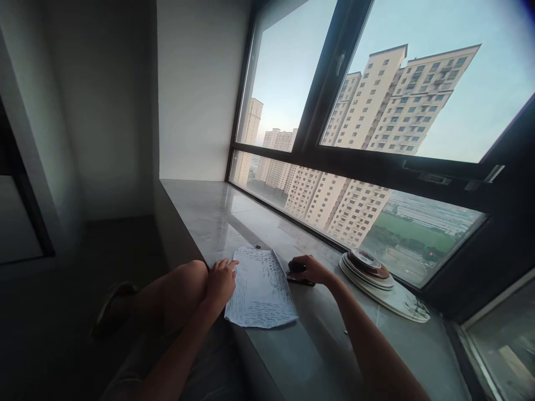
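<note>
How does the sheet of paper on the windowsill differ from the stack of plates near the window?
The sheet of paper is roughly four-sided, while the stack of plates has rounded outlines. The sheet of paper lies low, with slightly curled edges; the stack of plates rises in several layers. Dark, writing-like marks cover much of the sheet of paper, whereas the stack of plates shows pale and brown rims. Both rest on the windowsill.

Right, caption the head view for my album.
Left hand at the edge of a written-on sheet, right hand on a dark object, stacked plates nearby on the windowsill.
</note>
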Demonstrator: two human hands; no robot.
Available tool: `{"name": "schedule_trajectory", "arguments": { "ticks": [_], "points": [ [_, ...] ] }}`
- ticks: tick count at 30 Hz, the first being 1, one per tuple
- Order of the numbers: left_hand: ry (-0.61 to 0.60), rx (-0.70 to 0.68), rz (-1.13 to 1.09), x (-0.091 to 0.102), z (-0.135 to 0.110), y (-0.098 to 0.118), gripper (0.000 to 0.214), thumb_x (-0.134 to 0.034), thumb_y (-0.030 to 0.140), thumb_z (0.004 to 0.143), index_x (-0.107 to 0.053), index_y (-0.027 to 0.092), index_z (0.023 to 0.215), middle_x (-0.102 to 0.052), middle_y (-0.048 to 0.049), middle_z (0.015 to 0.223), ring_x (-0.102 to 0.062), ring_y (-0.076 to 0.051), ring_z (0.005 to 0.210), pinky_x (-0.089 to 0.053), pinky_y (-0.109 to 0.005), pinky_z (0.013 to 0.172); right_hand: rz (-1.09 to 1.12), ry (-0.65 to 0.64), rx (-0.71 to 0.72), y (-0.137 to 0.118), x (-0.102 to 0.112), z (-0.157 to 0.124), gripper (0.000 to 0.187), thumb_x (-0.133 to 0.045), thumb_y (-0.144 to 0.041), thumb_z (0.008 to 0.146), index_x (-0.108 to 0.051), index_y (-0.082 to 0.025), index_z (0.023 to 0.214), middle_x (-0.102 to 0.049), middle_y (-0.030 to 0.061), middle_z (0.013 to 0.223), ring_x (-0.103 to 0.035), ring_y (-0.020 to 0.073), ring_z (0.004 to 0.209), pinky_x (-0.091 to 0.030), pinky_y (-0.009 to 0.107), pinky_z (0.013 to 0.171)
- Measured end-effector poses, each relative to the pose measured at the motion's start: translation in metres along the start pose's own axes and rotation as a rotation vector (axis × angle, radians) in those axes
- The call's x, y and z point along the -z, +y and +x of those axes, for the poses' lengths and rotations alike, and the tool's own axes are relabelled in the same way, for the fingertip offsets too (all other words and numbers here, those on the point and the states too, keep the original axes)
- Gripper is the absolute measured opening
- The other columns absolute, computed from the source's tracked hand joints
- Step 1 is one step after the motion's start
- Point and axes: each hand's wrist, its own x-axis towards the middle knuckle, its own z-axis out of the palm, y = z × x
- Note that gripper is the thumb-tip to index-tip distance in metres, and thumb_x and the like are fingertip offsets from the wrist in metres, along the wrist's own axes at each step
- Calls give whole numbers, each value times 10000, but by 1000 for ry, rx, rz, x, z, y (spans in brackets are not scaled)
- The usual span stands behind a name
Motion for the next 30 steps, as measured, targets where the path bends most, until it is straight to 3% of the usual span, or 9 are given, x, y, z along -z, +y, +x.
{"name": "schedule_trajectory", "arguments": {
  "ticks": [4,7,12,16,19,23,28,30],
  "points": [
    [-13,-26,-43,2,-2,3,398,-498,70,919,-671,217,1245,-606,-123,1373,-507,-268,1314,-355,-427,1107,119,-164,120,-19,2,4,259,-734,-420,769,-674,-170,803,-545,-52,686,-456,117,650,-360,226,598],
    [-51,-36,-92,15,-5,11,412,-519,44,890,-676,222,1226,-575,-124,1417,-495,-272,1343,-345,-443,1130,195,-197,121,-29,2,7,315,-683,-478,837,-689,-166,870,-568,-34,724,-467,122,664,-378,236,611],
    [-250,-298,-194,30,-8,53,339,-594,180,907,-675,239,1231,-566,-90,1451,-481,-260,1373,-330,-429,1175,293,-214,114,-31,1,8,407,-669,-561,838,-694,-155,859,-560,-24,706,-457,124,648,-386,245,606],
    [-486,-380,-131,16,-8,81,682,-672,429,869,-442,265,1490,-366,-133,1602,-313,-390,1472,-234,-672,1165,347,-230,76,-25,5,4,448,-665,-594,823,-701,-149,855,-550,-26,694,-450,124,639,-393,249,608],
    [-624,-390,-57,7,-9,78,651,-626,449,888,-422,347,1498,-278,-102,1645,-196,-473,1492,-129,-807,1098,355,-257,31,-22,10,1,461,-673,-599,813,-705,-141,853,-551,-19,690,-451,128,637,-387,251,595],
    [-653,-474,-54,7,-12,71,586,-559,401,923,-399,450,1485,-189,-41,1676,-108,-490,1503,-80,-873,1033,361,-248,38,-27,12,1,484,-682,-613,804,-712,-134,871,-560,-9,699,-453,133,646,-374,253,590],
    [-650,-560,-30,3,-12,79,592,-552,420,925,-385,455,1491,-157,-73,1680,-120,-457,1514,-66,-854,1055,341,-276,107,-36,5,6,537,-648,-669,818,-700,-136,857,-541,-24,690,-435,120,634,-350,243,577],
    [-629,-558,-21,-1,-12,80,589,-557,423,923,-394,455,1488,-156,-89,1679,-131,-456,1513,-63,-847,1061,249,-251,36,-40,-1,10,609,-521,-718,881,-693,-135,842,-562,-8,686,-465,131,630,-375,246,572]
  ]
}}
